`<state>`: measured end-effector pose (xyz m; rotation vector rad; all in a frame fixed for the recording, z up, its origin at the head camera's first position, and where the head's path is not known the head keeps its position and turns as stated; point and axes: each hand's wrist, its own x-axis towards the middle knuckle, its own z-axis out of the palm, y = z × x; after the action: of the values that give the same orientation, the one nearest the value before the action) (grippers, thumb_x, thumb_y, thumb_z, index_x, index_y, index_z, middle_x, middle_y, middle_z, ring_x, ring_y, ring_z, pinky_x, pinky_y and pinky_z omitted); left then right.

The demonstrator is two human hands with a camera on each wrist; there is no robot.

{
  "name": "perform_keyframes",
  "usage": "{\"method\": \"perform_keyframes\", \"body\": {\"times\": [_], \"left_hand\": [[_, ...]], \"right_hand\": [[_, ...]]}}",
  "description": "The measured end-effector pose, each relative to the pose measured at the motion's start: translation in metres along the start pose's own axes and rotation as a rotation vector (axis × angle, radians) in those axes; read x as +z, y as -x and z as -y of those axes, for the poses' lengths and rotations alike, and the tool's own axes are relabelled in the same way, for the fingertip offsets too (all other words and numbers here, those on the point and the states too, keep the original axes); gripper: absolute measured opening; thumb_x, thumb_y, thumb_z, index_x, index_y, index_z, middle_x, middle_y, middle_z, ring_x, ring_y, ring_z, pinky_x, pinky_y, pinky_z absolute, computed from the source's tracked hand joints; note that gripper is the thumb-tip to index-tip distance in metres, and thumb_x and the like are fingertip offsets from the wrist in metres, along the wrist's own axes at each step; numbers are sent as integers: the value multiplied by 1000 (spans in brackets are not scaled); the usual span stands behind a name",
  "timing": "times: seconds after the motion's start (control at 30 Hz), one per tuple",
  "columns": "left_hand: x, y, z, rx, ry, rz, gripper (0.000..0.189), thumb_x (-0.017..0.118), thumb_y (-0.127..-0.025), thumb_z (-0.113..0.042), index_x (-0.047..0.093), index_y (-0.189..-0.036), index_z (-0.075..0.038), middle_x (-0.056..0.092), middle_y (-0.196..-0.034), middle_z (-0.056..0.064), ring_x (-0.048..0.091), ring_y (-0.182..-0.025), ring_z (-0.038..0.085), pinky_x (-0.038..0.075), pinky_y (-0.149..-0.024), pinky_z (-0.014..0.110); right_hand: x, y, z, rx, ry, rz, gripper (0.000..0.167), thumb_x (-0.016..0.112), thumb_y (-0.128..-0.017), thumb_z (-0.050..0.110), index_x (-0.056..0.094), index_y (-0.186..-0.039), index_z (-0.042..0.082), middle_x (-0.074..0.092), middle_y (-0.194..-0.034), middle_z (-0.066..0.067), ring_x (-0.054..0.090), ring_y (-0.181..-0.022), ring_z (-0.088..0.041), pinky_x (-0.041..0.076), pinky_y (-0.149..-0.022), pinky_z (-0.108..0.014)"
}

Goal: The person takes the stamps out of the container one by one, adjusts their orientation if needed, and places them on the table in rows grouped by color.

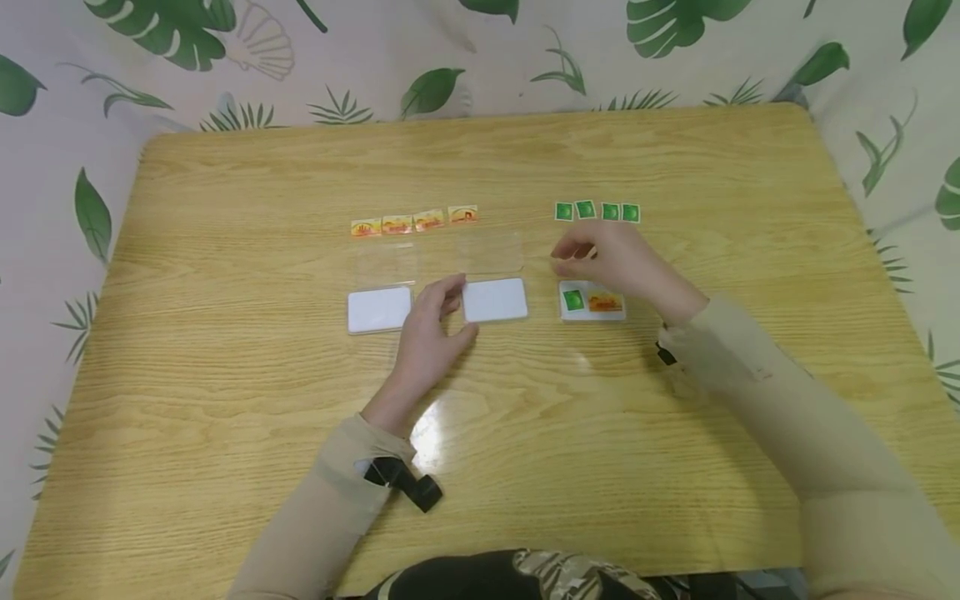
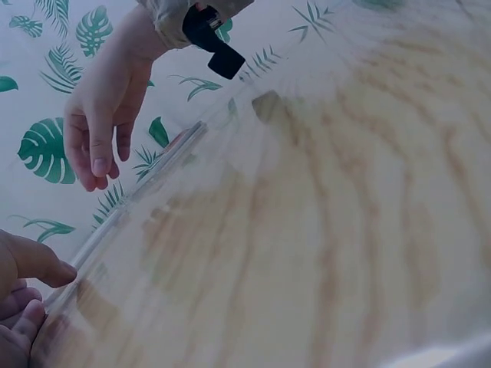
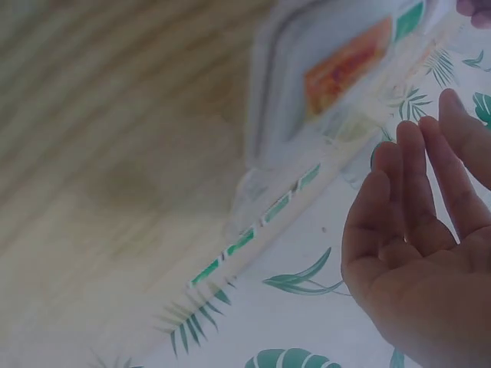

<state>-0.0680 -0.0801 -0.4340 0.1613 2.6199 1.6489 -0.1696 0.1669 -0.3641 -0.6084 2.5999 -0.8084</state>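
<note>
My left hand (image 1: 431, 329) is at the left end of the middle white case (image 1: 495, 300), fingertips right at its edge, thumb just below its lower left corner. The left white case (image 1: 379, 310) lies on the other side of that hand. My right hand (image 1: 615, 258) hovers over the top of the right white case (image 1: 600, 317), fingers loosely bent and nothing between them. In the right wrist view that hand (image 3: 430, 253) is seen from the palm side. A green sticker (image 1: 573, 300) and an orange sticker (image 1: 604, 302) lie on the right case.
Clear lids (image 1: 386, 265) lie behind the left and middle cases. Several yellow-orange stickers (image 1: 397, 224) form a row at the back left, several green stickers (image 1: 611, 212) one at the back right. The wooden table (image 1: 225, 333) ends at a leaf-patterned backdrop (image 1: 390, 50).
</note>
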Motion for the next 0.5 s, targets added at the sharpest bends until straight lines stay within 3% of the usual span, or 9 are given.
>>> {"method": "perform_keyframes", "body": {"times": [0.27,0.5], "left_hand": [[0,1,-4,-31,147,-44,63,69,-82,3,41,-138,0,47,-133,13,50,-120,23,42,-100,18],[3,-2,-14,24,133,-89,59,71,-83,1,44,-135,0,49,-131,13,49,-119,22,43,-101,21]], "right_hand": [[6,14,-13,35,-32,4,21,72,-87,16,70,-105,5,67,-102,-7,58,-91,-23,51,-77,-39],[7,25,-18,17,-3,-20,19,71,-87,14,70,-104,4,68,-104,-10,58,-93,-25,51,-80,-42]]}}
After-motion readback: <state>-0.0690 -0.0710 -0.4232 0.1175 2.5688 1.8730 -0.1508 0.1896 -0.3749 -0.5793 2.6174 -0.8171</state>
